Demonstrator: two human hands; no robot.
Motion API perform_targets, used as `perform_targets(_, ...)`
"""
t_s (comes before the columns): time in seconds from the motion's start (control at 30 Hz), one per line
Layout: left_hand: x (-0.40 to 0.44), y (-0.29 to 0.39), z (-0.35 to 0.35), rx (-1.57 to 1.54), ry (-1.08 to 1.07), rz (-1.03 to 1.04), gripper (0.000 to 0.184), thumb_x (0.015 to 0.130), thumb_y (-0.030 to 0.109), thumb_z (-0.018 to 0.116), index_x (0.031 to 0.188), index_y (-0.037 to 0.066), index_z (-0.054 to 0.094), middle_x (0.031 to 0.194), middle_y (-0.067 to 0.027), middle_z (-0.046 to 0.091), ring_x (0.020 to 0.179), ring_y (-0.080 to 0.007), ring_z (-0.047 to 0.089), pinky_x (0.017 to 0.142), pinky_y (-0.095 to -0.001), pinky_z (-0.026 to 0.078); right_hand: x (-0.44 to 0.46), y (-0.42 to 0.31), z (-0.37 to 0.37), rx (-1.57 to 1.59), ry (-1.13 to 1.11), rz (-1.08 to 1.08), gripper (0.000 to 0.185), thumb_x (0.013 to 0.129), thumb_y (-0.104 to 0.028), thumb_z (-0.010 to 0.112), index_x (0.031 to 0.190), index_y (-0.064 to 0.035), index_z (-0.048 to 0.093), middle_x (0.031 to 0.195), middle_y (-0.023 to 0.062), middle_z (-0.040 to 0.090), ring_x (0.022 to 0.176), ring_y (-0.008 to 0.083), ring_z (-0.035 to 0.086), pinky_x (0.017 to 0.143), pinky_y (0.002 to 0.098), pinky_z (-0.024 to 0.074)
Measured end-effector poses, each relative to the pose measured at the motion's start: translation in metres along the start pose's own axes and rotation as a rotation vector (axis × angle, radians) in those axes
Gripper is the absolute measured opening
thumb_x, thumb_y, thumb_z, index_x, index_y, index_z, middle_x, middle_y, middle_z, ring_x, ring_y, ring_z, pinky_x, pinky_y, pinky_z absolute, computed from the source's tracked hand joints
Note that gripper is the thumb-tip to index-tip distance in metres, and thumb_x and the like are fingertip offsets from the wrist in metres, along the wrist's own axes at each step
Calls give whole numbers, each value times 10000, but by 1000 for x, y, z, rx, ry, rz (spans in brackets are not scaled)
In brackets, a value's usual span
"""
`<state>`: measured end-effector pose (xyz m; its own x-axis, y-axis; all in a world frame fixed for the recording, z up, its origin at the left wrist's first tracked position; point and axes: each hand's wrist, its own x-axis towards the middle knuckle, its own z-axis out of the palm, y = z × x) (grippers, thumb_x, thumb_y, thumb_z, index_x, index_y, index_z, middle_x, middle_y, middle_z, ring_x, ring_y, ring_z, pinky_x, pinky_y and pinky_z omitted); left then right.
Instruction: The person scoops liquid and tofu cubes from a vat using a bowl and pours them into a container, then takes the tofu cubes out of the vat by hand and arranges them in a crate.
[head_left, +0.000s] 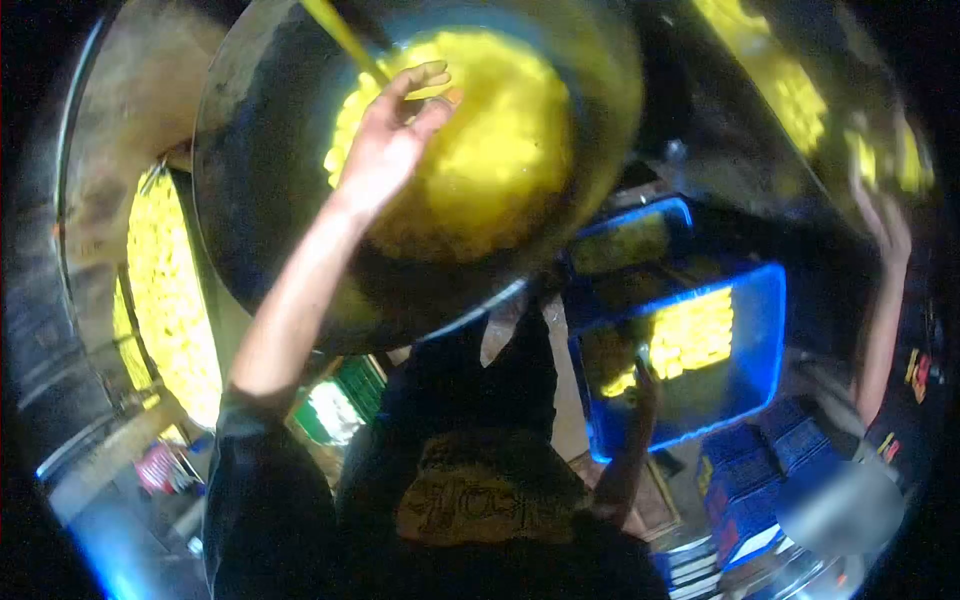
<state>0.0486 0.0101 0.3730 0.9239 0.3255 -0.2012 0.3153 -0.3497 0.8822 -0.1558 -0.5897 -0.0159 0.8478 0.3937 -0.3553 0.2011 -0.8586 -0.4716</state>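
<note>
My left hand (390, 140) is over a large round pan (300, 250) of yellow pieces (500, 110). Its fingers are curved, with a gap between them and the thumb, and nothing is clearly held. A yellow rod (345, 35) slants down from the top edge and meets the hand near its knuckles. In shadow, my right hand (646, 378) reaches into a blue crate (778, 330), beside yellow pieces (695, 328) lined up there. A small shiny spot shows at its fingertips; the fingers are too dark to make out.
At the left, a long container holds more yellow pieces (170, 290). Below it is a green crate (345, 400). Another person's arm (885, 270) reaches toward a pan of yellow pieces (795, 100) at the upper right. Blue crates (740, 475) and a blurred round metal object (840, 505) are at the lower right.
</note>
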Motion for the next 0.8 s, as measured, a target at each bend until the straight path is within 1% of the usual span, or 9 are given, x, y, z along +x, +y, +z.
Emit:
perform_targets(0.1, 26, -103, -42, -35, -29, -170, 505, 875, 265, 646, 1285, 17, 487, 1188, -155, 606, 1062, -237, 591, 958, -338, 441, 52, -226, -207, 1269, 194, 709, 247, 911, -149, 608, 1127, -31, 610, 963, 90, 609, 794, 177, 590, 666, 329, 508)
perform_targets(0.13, 25, -125, -42, 132, -79, -199, 466, 887, 276, 623, 1260, 22, 507, 1139, -151, 623, 1025, -242, 602, 924, -338, 459, 76, -265, -244, 946, 251, 400, 227, 892, -133, 639, 1086, -20, 606, 938, 35, 596, 758, 121, 554, 669, 270, 474)
perform_targets(0.17, 26, -147, -39, 299, -132, -227, 430, 900, 286, 601, 1235, 28, 526, 1091, -148, 640, 988, -247, 614, 891, -338, 477, 91, -308, -285, 943, 267, 339, 205, 891, -152, 648, 1052, -32, 603, 921, 13, 588, 761, 100, 533, 680, 231, 433)
perform_targets(0.27, 22, -173, -27, 598, -668, -489, 352, 898, 168, 575, 1216, 26, 525, 1128, -153, 605, 1011, -274, 586, 894, -406, 491, 154, -449, -357, 802, 323, -128, 297, 814, -106, 728, 1047, 0, 577, 947, 51, 620, 840, 131, 570, 796, 275, 480)
perform_targets(0.33, 9, -206, -10, 593, -746, -393, 357, 904, 182, 566, 1223, 28, 524, 1141, -153, 599, 1023, -276, 581, 902, -409, 485, 209, -522, -364, 375, 191, -380, 355, 745, -45, 750, 1072, -33, 611, 951, 69, 657, 850, 155, 624, 780, 292, 509)
perform_targets(0.4, 0, -234, 11, 559, -723, -314, 362, 910, 196, 557, 1230, 30, 522, 1154, -152, 593, 1034, -277, 576, 911, -411, 479, 272, -561, -337, 164, -132, -468, 380, 755, -102, 721, 1112, -40, 603, 986, 165, 666, 887, 300, 666, 776, 351, 525)
perform_targets(0.5, -4, -264, 41, 502, -666, -270, 371, 920, 218, 544, 1240, 33, 520, 1174, -151, 585, 1052, -279, 569, 924, -414, 470, 362, -566, -245, -247, -685, -325, 427, 839, -206, 651, 1232, -82, 540, 1133, 180, 628, 1119, 306, 580, 946, 411, 463)
perform_targets(0.53, -6, -268, 45, 485, -655, -267, 374, 923, 225, 539, 1243, 34, 519, 1181, -151, 582, 1058, -280, 566, 928, -415, 468, 377, -559, -216, -421, -726, -422, 394, 883, -191, 579, 1258, -78, 530, 1137, 187, 624, 1135, 325, 565, 999, 414, 431)
perform_targets(0.8, -1, -301, 33, 266, -585, -274, 402, 947, 281, 503, 1270, 43, 513, 1234, -149, 558, 1105, -287, 546, 963, -424, 444, 375, -454, -60, -426, -616, -130, 317, 872, -209, 575, 1147, -51, 573, 1085, 186, 633, 1041, 338, 585, 928, 430, 446)
